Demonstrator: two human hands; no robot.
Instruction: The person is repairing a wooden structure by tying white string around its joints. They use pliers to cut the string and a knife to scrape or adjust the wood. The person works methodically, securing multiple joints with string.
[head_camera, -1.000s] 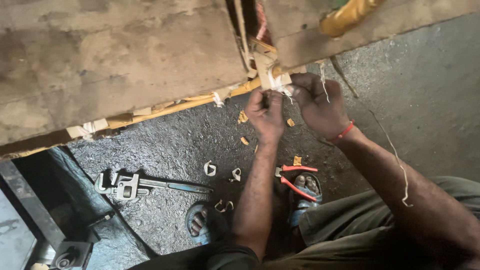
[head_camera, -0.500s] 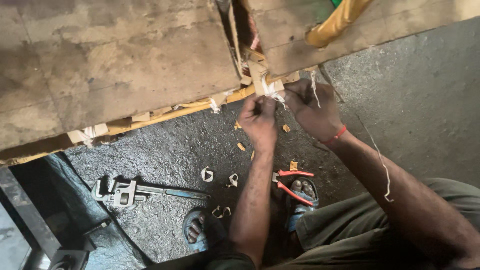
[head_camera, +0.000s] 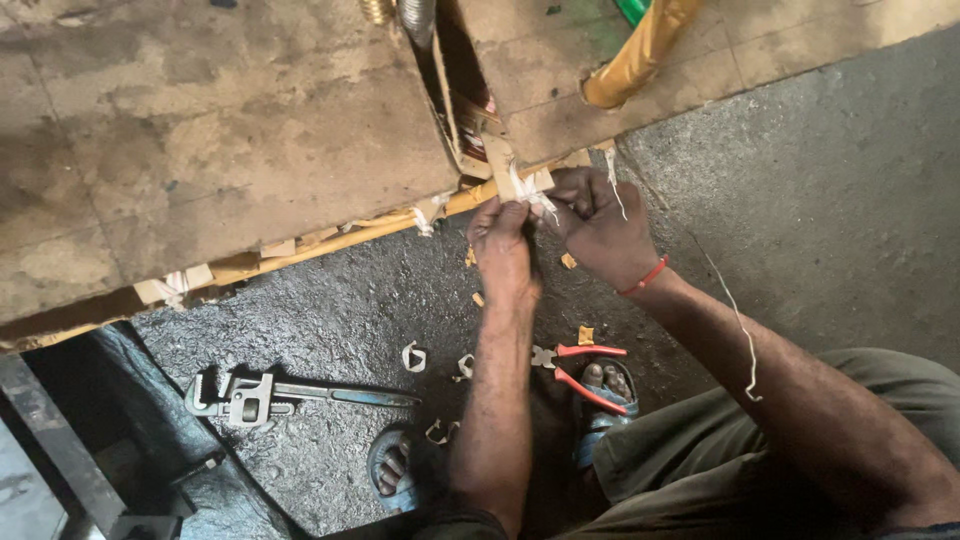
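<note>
From the head camera, both hands meet at the lower edge of the big worn wooden board (head_camera: 250, 170): the left hand (head_camera: 503, 245) and the right hand (head_camera: 597, 225) each pinch an end of the thin white string (head_camera: 528, 192) wrapped round the tan strip there. To tie it well I'd judge both ends want even tension, drawn snug against the edge. The red-handled pliers (head_camera: 583, 372) lie on the grey floor (head_camera: 830, 190) by the sandalled foot (head_camera: 604, 392), the steel pipe wrench (head_camera: 290, 394) well apart.

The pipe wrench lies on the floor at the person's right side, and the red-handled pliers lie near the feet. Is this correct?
Not quite. In the head view the pipe wrench lies on the floor at the person's left side, not the right. The red-handled pliers do lie near the feet.
</note>
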